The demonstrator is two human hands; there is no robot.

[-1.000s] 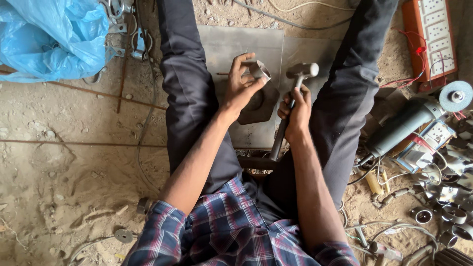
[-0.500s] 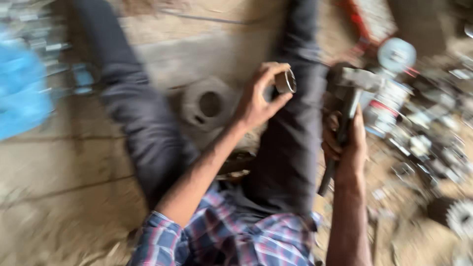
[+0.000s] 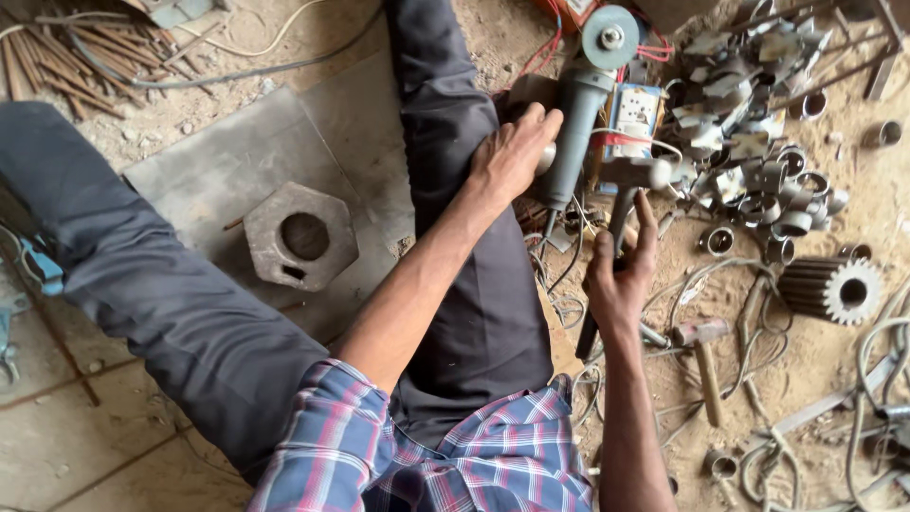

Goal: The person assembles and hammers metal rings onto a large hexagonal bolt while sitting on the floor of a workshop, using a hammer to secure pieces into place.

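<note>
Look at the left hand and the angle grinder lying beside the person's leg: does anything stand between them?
Nothing visible does. The left hand already rests against the grey body of the angle grinder, with a small metal ring at its fingers. The right hand grips a hammer just below, apart from the grinder.

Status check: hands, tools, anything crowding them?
Left hand reaching by the angle grinder. Right hand gripping hammer. Metal rings piled alongside.
</note>
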